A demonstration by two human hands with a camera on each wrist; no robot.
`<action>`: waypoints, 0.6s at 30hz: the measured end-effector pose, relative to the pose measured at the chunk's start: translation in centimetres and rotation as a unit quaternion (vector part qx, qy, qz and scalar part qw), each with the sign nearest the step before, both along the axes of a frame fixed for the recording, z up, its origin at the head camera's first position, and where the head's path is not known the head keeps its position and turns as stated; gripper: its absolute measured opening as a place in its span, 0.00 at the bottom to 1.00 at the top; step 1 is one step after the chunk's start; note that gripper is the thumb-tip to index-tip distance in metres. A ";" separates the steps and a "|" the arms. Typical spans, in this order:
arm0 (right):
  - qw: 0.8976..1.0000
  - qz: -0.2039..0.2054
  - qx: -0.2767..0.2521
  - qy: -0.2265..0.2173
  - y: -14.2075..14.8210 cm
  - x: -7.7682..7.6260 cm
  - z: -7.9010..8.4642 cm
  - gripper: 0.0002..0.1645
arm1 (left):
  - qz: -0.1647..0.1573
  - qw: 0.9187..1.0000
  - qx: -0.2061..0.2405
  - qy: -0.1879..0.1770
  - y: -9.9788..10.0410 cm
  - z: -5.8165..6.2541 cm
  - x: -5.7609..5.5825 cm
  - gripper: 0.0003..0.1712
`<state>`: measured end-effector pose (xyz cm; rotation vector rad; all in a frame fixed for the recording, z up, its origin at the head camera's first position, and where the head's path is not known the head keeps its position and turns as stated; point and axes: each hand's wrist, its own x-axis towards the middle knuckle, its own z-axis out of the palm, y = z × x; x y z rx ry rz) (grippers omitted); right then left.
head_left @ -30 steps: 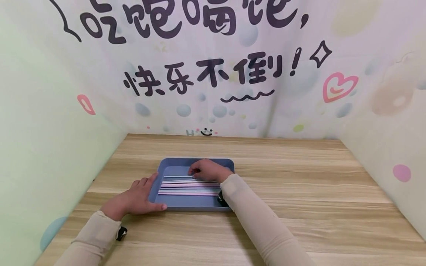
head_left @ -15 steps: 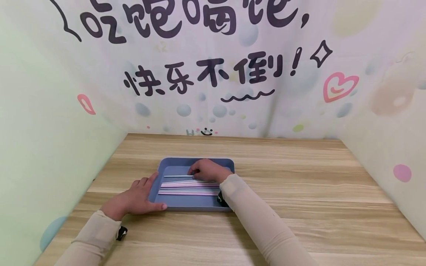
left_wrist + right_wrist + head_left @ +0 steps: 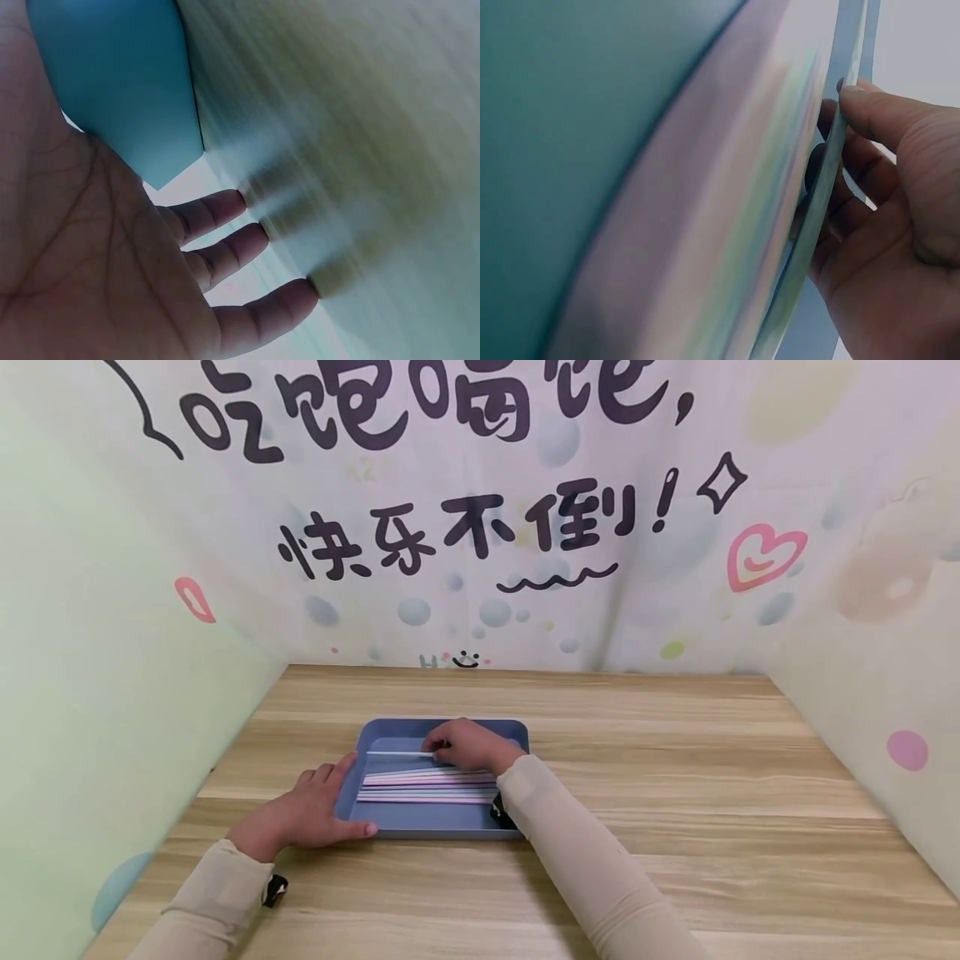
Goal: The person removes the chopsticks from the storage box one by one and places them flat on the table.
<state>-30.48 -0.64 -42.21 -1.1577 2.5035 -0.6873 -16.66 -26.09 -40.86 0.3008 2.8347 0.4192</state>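
A shallow blue tray point(image 3: 435, 833) lies on the table, holding several thin pastel straws point(image 3: 427, 787) side by side in pink, white and pale blue. My right hand point(image 3: 474, 745) is over the tray's back right part. Between thumb and fingers it pinches one pale straw point(image 3: 832, 142), apart from the others and nearer the tray's back wall; its left end point(image 3: 397, 753) shows in the head view. My left hand point(image 3: 311, 806) rests at the tray's left side, thumb along the front rim and fingers spread by the left wall. In the left wrist view, three fingertips reach the tabletop.
The wood-grain table point(image 3: 675, 793) extends to the right and in front of the tray. A printed cloth point(image 3: 480, 593) with black lettering hangs behind it, and pale walls stand left and right. Black wrist straps point(image 3: 275, 890) show at the sleeves.
The pinched straw has shifted slightly toward the tray's back, widening the gap to the other straws. My left hand keeps its place on the tray.
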 end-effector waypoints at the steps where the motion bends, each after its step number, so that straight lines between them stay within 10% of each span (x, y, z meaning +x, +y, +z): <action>1: 1.000 0.002 -0.001 0.003 0.0 0.0 0.0 0.12 | 0.001 1.000 0.000 -0.001 0.0 0.0 0.0 0.72; 18: 1.000 0.020 -0.022 -0.007 0.5 0.3 1.3 0.18 | 0.010 1.000 0.001 -0.002 0.0 -0.2 0.1 0.71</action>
